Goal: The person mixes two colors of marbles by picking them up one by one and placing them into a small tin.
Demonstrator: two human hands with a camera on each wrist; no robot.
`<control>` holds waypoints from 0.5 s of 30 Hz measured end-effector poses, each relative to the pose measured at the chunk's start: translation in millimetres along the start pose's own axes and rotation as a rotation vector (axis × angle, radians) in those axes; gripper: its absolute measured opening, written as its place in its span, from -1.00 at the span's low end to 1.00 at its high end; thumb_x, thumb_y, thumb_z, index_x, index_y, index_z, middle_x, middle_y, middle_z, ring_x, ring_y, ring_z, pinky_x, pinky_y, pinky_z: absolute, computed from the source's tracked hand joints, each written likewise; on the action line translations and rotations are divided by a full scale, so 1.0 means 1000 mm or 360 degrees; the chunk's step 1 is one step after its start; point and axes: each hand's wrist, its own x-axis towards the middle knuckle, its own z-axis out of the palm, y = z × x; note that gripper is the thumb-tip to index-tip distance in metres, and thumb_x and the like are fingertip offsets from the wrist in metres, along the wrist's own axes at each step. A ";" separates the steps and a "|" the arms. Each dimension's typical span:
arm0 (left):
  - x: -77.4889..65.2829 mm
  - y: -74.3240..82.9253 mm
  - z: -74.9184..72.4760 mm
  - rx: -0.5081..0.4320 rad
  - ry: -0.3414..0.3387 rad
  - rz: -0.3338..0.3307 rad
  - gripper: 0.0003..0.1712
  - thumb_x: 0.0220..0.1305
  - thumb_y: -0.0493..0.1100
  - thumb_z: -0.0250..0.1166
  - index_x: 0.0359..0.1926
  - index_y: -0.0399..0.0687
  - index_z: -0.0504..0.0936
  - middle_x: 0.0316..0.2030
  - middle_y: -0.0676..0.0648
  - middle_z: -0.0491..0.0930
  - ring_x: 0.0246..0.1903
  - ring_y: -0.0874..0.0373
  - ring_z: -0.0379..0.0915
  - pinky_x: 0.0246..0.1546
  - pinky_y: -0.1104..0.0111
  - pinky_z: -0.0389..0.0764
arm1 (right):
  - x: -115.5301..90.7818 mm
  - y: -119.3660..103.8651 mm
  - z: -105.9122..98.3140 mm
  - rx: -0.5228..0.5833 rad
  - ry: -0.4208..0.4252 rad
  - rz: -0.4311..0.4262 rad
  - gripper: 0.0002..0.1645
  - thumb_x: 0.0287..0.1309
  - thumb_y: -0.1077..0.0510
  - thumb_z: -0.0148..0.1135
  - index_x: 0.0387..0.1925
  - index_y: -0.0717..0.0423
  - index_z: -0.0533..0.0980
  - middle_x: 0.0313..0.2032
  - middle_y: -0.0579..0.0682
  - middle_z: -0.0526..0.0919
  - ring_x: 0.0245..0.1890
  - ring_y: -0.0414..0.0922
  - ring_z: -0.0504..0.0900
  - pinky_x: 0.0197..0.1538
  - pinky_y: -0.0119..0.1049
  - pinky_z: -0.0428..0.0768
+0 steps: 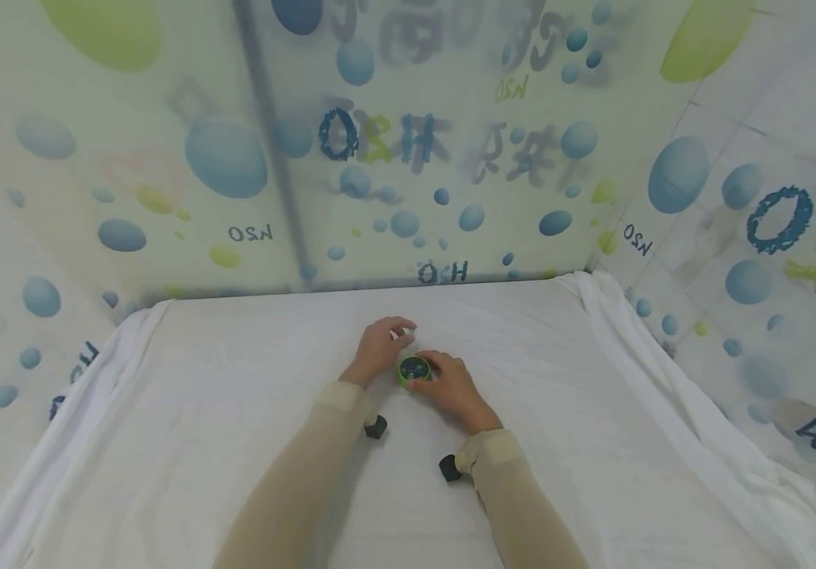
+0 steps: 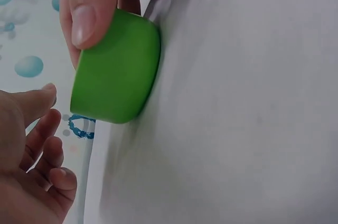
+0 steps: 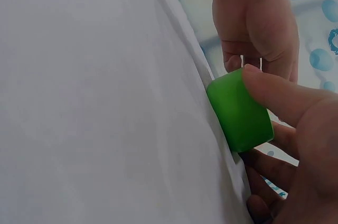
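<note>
A small green round cup-like container (image 1: 415, 370) stands on the white cloth, its top side dark with small bluish and green patches. My right hand (image 1: 456, 389) grips it from the right, thumb on the near side and fingers round the far side. In the right wrist view the thumb lies along the green wall (image 3: 240, 113). Just beyond and left of the container is my left hand (image 1: 381, 346), its fingers loosely bent with nothing held. The left wrist view has this hand (image 2: 31, 166) apart from the smooth green side.
A white cloth (image 1: 237, 411) covers the flat surface, bunched in folds along the right edge (image 1: 692, 411). Patterned sheets with blue and green dots (image 1: 408, 225) rise behind and at both sides. Black wrist cameras (image 1: 376, 427) sit at the beige sleeves.
</note>
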 end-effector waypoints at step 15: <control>-0.012 0.021 -0.010 -0.0099 0.0073 0.0088 -0.80 0.29 -0.14 0.32 -0.08 -0.03 0.67 -0.37 0.00 0.56 -0.33 0.11 0.45 -0.22 0.25 0.49 | 0.000 0.001 0.000 -0.0008 0.0010 -0.0045 -0.31 0.10 -0.02 0.42 0.24 0.06 0.44 0.20 0.06 0.51 0.20 0.09 0.38 0.25 0.04 0.29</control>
